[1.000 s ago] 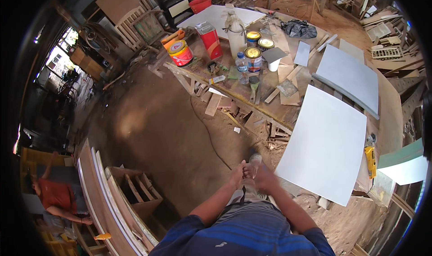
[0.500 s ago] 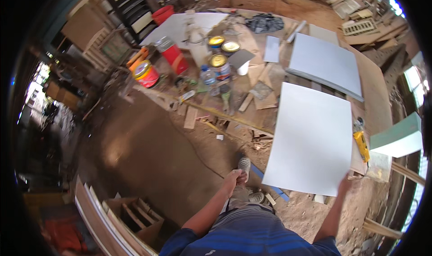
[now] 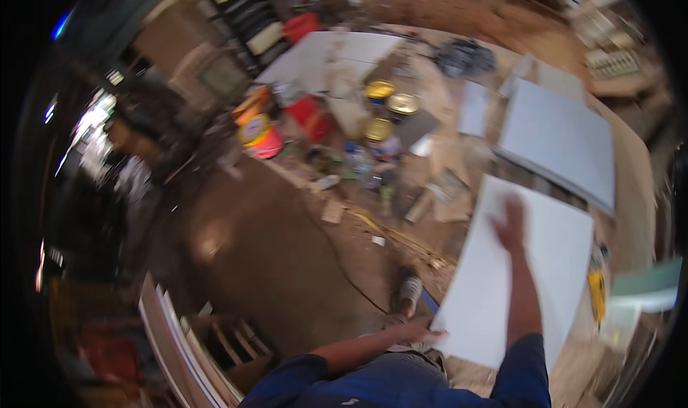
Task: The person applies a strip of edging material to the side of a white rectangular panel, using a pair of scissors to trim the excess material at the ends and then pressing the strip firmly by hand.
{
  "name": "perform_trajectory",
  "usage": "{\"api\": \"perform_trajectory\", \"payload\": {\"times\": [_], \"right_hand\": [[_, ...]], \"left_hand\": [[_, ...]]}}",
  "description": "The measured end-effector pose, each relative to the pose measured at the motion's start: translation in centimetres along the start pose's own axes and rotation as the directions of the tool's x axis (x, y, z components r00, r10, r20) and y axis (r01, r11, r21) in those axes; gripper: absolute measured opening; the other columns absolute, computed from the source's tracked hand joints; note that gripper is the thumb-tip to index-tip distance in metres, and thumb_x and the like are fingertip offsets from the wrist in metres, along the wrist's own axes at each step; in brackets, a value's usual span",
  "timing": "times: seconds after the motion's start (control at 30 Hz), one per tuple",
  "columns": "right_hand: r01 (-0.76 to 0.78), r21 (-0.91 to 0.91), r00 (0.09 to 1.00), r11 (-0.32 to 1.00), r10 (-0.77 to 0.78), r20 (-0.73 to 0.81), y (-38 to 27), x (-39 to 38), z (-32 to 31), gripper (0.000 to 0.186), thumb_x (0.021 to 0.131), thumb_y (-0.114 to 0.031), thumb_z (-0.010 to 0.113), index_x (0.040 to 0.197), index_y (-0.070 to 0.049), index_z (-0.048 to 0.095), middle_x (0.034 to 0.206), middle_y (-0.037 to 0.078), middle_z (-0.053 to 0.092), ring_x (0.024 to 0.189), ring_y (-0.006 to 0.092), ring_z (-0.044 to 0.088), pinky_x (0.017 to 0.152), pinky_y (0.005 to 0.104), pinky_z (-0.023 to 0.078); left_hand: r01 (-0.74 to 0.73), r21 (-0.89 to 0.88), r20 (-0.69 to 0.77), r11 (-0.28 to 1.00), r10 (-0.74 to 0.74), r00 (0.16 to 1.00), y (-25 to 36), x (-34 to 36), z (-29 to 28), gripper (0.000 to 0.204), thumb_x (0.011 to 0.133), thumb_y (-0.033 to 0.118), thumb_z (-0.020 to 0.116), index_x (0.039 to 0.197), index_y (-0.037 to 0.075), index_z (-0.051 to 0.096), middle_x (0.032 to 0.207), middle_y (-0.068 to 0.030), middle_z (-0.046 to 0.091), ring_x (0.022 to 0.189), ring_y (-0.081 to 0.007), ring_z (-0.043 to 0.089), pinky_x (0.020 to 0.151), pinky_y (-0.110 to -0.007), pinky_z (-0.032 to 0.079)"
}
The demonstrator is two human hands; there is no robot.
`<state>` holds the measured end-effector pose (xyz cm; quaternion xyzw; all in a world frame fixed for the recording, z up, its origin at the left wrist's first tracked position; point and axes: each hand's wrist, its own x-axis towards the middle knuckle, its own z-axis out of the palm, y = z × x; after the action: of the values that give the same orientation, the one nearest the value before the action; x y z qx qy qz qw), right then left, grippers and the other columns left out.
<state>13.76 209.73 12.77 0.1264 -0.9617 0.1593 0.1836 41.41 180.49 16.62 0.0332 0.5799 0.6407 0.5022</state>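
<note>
A large white sheet [image 3: 541,265] lies at the near right of the worktable, its near end reaching toward my body. My right hand [image 3: 512,225] is over the far part of this sheet, flat and blurred, with fingers apart; contact with the surface cannot be made out. At the sheet's near left corner is my left hand [image 3: 421,330], its fingers stretched toward the edge and seeming to touch it. A yellow-handled tool [image 3: 596,293] rests just right of the sheet.
A stack of pale panels [image 3: 559,143] sits beyond the sheet. Several paint cans [image 3: 380,130], a clear bottle [image 3: 362,166] and a red container [image 3: 309,119] stand on the worktable [image 3: 631,164]. Upright boards [image 3: 175,343] lean at the lower left. A cord crosses the floor.
My right hand has moved from beside the sheet's near right corner to over its far part. My left hand has opened from a closed shape and reached right to the sheet's corner. The view has shifted.
</note>
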Motion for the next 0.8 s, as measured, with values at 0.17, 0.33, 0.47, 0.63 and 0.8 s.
{"api": "perform_trajectory", "payload": {"times": [0.17, 0.33, 0.47, 0.63, 0.8], "right_hand": [[-0.835, -0.488, 0.437, 0.253, 0.845, -0.309, 15.5, 1.8, -3.7, 0.102, 0.089, -0.084, 0.042, 0.156, -0.008, 0.038, 0.163, 0.021, 0.028, 0.149, 0.0414, 0.023, 0.117, 0.0629, 0.019], [-0.46, -0.631, 0.777, 0.625, 0.627, 0.053, 3.8, 5.8, 0.2, 0.092, 0.096, -0.074, 0.042, 0.162, -0.012, 0.023, 0.166, 0.017, 0.023, 0.153, 0.041, 0.017, 0.121, 0.061, 0.016], [0.105, -0.212, 0.845, 0.972, 0.026, 0.535, -9.0, 6.7, 2.9, 0.083, 0.095, -0.064, 0.049, 0.156, -0.01, 0.037, 0.167, 0.018, 0.023, 0.156, 0.035, 0.014, 0.125, 0.0577, 0.006], [0.099, -0.154, 0.827, 0.983, 0.005, 0.562, -11.7, 6.5, -1.8, 0.083, 0.1, -0.06, 0.044, 0.163, -0.011, 0.022, 0.17, 0.015, 0.014, 0.158, 0.0315, 0.008, 0.126, 0.0535, 0.001], [-0.211, -0.498, 0.843, 0.841, 0.414, 0.343, 0.1, 2.2, -5.7, 0.078, 0.103, -0.065, 0.033, 0.164, -0.018, 0.017, 0.17, 0.012, 0.016, 0.157, 0.028, 0.013, 0.125, 0.0539, 0.009]], "left_hand": [[-0.039, -0.065, 0.038, 0.997, 0.041, 0.998, -4.1, 1.8, 0.2, 0.056, 0.093, 0.046, 0.071, 0.121, -0.001, 0.065, 0.103, -0.0078, 0.07, 0.094, -0.0186, 0.064, 0.083, -0.037, 0.051], [-0.103, 0.133, -0.002, 0.986, 0.104, 0.995, -4.7, 3.4, -0.6, 0.065, 0.092, 0.053, 0.07, 0.124, -0.003, 0.064, 0.107, -0.0135, 0.071, 0.098, -0.0219, 0.065, 0.086, -0.038, 0.05], [-0.053, 0.22, -0.034, 0.974, 0.062, 0.998, 0.3, 0.3, -0.1, 0.068, 0.092, 0.056, 0.069, 0.123, -0.003, 0.064, 0.107, -0.0154, 0.071, 0.098, -0.0228, 0.065, 0.086, -0.038, 0.051], [0.005, 0.144, -0.201, 0.99, 0.024, 0.979, -2.9, 0.4, 1.0, 0.069, 0.093, 0.057, 0.066, 0.125, -0.004, 0.062, 0.107, -0.0165, 0.071, 0.099, -0.0244, 0.065, 0.087, -0.038, 0.051], [-0.248, 0.118, -0.429, 0.962, 0.274, 0.861, -9.9, 1.0, 2.6, 0.072, 0.096, 0.053, 0.063, 0.133, -0.009, 0.056, 0.122, -0.0271, 0.067, 0.116, -0.0345, 0.064, 0.095, -0.043, 0.05]]}}
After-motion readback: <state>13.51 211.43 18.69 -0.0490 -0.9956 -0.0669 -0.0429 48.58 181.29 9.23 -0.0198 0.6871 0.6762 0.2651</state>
